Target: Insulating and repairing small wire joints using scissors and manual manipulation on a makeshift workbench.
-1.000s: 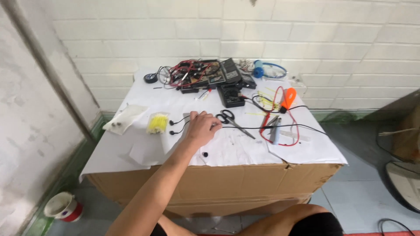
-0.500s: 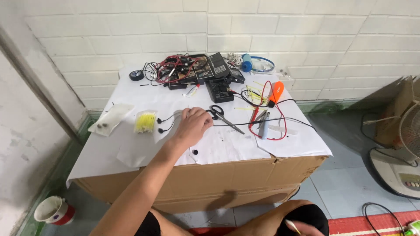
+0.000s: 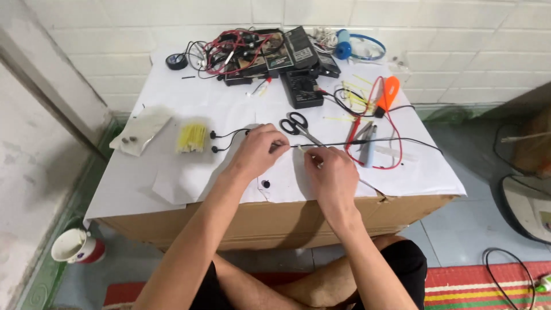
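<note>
White tiles back a paper-covered table [image 3: 172, 189]. From the left lie a mug [image 3: 77, 247] on the floor, a pouch [image 3: 140, 129], yellow ties [image 3: 191, 138], then the left hand [image 3: 258, 150] pinching a black wire [image 3: 344, 142] whose long axis runs left to right. Just right of it the right hand [image 3: 327, 172] pinches the same wire beside the scissors [image 3: 298, 126]. A second ago only the left hand was on the table

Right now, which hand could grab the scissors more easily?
Probably the left hand. It rests on the black wire just beside the scissors handles. The right hand sits lower, farther from the handles, pinching the same wire.
</note>
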